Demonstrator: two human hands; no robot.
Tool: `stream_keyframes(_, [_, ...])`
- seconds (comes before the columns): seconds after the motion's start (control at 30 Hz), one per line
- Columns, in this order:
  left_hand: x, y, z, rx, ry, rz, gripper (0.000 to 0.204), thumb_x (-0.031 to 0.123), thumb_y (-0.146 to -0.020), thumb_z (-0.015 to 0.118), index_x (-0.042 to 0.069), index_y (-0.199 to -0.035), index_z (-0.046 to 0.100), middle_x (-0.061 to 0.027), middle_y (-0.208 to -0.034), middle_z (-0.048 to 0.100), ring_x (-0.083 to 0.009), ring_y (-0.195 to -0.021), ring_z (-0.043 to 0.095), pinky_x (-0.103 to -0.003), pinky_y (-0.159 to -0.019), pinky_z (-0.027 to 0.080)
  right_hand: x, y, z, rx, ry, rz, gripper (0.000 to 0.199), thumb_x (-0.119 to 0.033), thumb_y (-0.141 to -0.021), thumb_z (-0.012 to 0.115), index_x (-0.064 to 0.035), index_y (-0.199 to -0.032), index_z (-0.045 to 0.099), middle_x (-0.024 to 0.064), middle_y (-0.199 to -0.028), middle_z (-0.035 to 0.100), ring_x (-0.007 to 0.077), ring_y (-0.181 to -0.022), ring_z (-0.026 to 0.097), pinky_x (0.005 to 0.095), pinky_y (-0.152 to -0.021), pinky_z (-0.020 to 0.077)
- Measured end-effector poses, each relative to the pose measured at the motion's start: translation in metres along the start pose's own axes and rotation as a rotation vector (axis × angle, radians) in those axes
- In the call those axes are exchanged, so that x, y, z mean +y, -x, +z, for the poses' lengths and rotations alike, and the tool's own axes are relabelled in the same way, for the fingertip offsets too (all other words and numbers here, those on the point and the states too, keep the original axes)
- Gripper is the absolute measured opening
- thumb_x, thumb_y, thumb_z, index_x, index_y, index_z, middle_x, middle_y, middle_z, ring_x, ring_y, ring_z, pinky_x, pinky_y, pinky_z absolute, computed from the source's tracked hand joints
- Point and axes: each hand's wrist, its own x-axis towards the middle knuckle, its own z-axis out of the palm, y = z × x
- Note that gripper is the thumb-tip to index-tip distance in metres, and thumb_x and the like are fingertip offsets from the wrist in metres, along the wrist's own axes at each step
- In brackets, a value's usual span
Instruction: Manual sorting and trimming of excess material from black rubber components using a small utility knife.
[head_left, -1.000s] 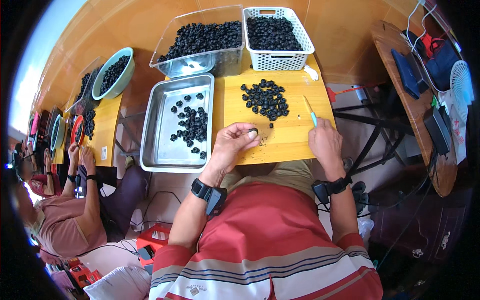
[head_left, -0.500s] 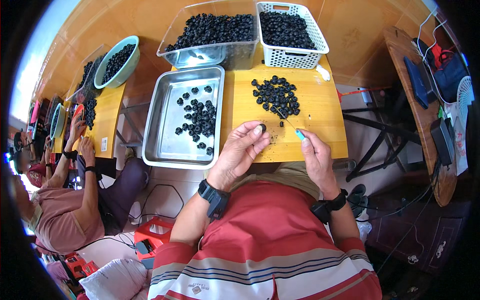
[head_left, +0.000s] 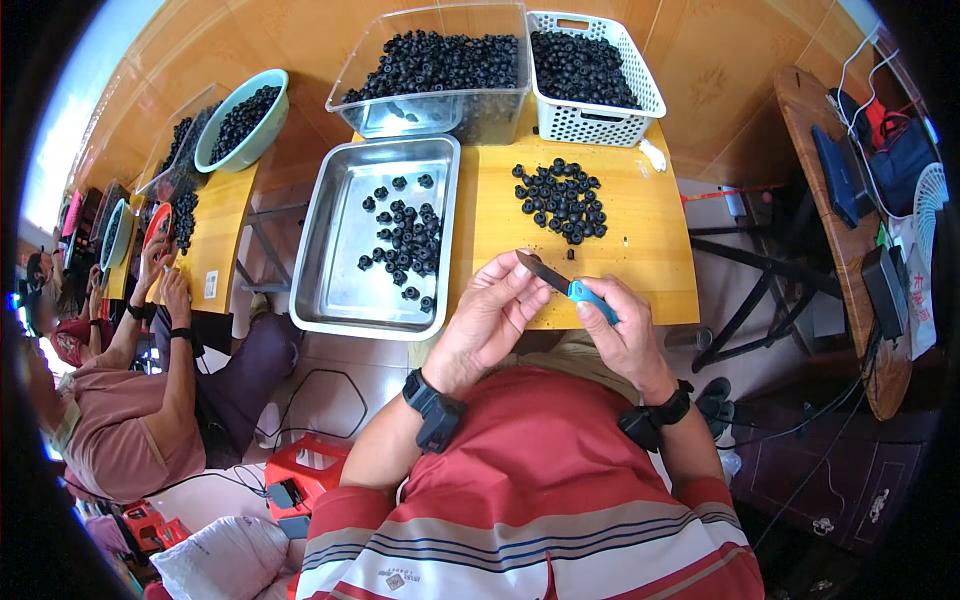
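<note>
Our right hand [head_left: 625, 335] grips a blue-handled knife [head_left: 565, 283], blade pointing at our left hand [head_left: 490, 315], whose fingers curl, pinching something too small to tell, just above the yellow board's [head_left: 640, 250] near edge. Risk: blade nicks those fingertips, or the piece drops off the edge. Dark berry pile [head_left: 562, 198] and steel tray [head_left: 330, 290] sit beyond.

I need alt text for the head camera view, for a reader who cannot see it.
A person's right hand holds a blue-handled knife against the left hand above a wooden table. Ahead lie loose dark round fruits, a metal tray, and a clear bin and white basket of them.
</note>
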Motion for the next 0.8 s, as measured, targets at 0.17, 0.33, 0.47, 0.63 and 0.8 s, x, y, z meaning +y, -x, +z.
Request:
stream_keyframes(0.17, [-0.0012,0.0032,0.0038,-0.018,0.009,0.006,0.017,0.007,-0.1,0.059,0.006,-0.117,0.062,-0.0058,-0.11,0.069,-0.015,-0.099,0.069,-0.028,-0.088,0.061,0.0034,0.0017,0.0021,0.023,0.007,-0.032,0.033,-0.023,-0.096,0.067,0.0052,-0.112,0.065,0.0149,-0.085,0.065,0.0249,-0.072,0.064,0.0334,-0.065,0.0502])
stream_keyframes(0.33, [-0.0031,0.0061,0.0043,-0.02,0.025,0.019,0.016,0.007,-0.1,0.059,0.006,-0.115,0.063,-0.0057,-0.11,0.069,-0.0156,-0.099,0.069,-0.029,-0.089,0.061,0.0008,0.0028,0.0017,0.008,0.01,-0.019,0.033,-0.023,-0.096,0.068,0.0054,-0.112,0.066,0.0143,-0.084,0.064,0.0231,-0.07,0.063,0.0322,-0.063,0.0495])
stream_keyframes(0.47, [-0.0031,0.0084,0.008,0.0,0.033,0.025,0.014,0.006,-0.1,0.06,0.005,-0.113,0.064,-0.0052,-0.107,0.069,-0.016,-0.097,0.07,-0.031,-0.089,0.061,0.0001,0.0032,0.0018,0.013,-0.001,-0.035,0.033,-0.023,-0.096,0.068,0.0055,-0.112,0.066,0.014,-0.083,0.064,0.0224,-0.069,0.063,0.0319,-0.062,0.0492])
stream_keyframes(0.63, [-0.0054,0.0093,0.0084,-0.011,0.052,0.031,0.013,0.005,-0.1,0.059,0.005,-0.112,0.064,-0.0055,-0.107,0.07,-0.0166,-0.097,0.07,-0.031,-0.089,0.062,-0.0012,0.0038,0.0011,0.016,-0.012,-0.041,0.032,-0.022,-0.095,0.069,0.0056,-0.111,0.066,0.0142,-0.083,0.064,0.0222,-0.069,0.063,0.0317,-0.062,0.049])
stream_keyframes(0.8, [-0.0068,0.0101,0.0089,-0.006,0.057,0.031,0.013,0.005,-0.1,0.059,0.005,-0.112,0.064,-0.0056,-0.107,0.07,-0.0168,-0.098,0.07,-0.031,-0.089,0.062,0.0001,0.0052,0.0028,0.03,-0.022,-0.054,0.031,-0.021,-0.095,0.069,0.0057,-0.111,0.066,0.0144,-0.083,0.065,0.0222,-0.069,0.063,0.0318,-0.061,0.0488])
